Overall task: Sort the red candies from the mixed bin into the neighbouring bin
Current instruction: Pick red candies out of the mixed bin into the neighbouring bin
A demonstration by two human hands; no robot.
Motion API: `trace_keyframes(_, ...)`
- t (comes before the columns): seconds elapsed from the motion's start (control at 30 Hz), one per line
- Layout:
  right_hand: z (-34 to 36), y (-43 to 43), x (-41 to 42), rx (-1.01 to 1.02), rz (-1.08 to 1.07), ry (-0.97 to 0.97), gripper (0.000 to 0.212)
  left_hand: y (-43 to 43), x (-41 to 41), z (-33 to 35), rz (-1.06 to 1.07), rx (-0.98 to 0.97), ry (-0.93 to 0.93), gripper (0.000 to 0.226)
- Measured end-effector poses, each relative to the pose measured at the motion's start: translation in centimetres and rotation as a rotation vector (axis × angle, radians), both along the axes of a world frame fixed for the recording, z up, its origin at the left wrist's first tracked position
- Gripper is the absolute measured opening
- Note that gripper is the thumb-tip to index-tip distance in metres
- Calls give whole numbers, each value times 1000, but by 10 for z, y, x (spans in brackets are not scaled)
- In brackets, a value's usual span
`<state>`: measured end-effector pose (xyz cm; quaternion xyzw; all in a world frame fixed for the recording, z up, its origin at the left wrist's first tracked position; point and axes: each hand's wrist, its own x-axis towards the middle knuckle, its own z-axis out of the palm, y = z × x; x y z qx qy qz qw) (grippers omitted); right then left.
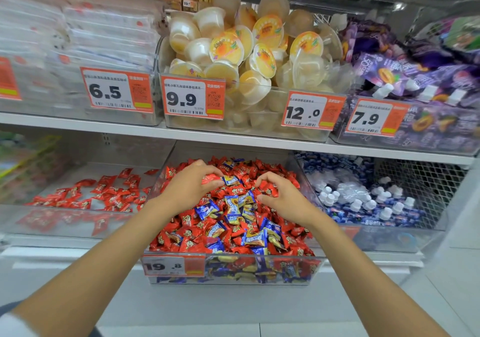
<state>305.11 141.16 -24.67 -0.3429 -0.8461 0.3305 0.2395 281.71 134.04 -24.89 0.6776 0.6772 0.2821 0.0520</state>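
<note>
In the mixed bin (pixel 228 279), the left hand (pixel 191 188) curls its fingers round a red candy (pixel 211 179); the right hand (pixel 284 197) pinches another. Light, crinkly, slippery wrappers: likely best pinched mid-body. The neighbouring bin (pixel 52 222) sits left of the fingers.

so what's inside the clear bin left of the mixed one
Only red candies, scattered thinly over the floor of the left bin. No blue wrappers show. The left forearm covers its front right corner, so what is there cannot be seen.

Head camera looks down, near mixed bin (pixel 233 271).
</note>
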Motion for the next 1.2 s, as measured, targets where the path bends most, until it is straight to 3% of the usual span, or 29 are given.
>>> trace_keyframes(0.13,-3,1,0,-17,-28,-39,15,10,4,-14,-17,-223,325,54)
trace_keyframes(0.23,-5,0,0,-1,-45,-72,15,8,5,-12,-53,-218,447,52)
trace_keyframes(0.37,-5,-2,-1,20,-51,-74,15,-1,8,-7,-60,-121,253,38)
trace_keyframes(0.57,3,-15,-4,34,-50,-42,17,-26,7,15,-92,-126,-18,55)
trace_keyframes(0.67,9,-26,-11,45,-28,-21,18,-47,-2,29,-83,-101,-23,60)
trace_keyframes(0.87,42,-50,-59,93,71,-30,18,-102,-70,44,34,-23,-63,41)
trace_keyframes(0.97,56,-68,-107,185,180,-77,23,-122,-122,38,145,-32,-45,30)
trace_keyframes(1.2,51,-81,-257,333,363,-220,18,-121,-230,7,391,-85,25,34)
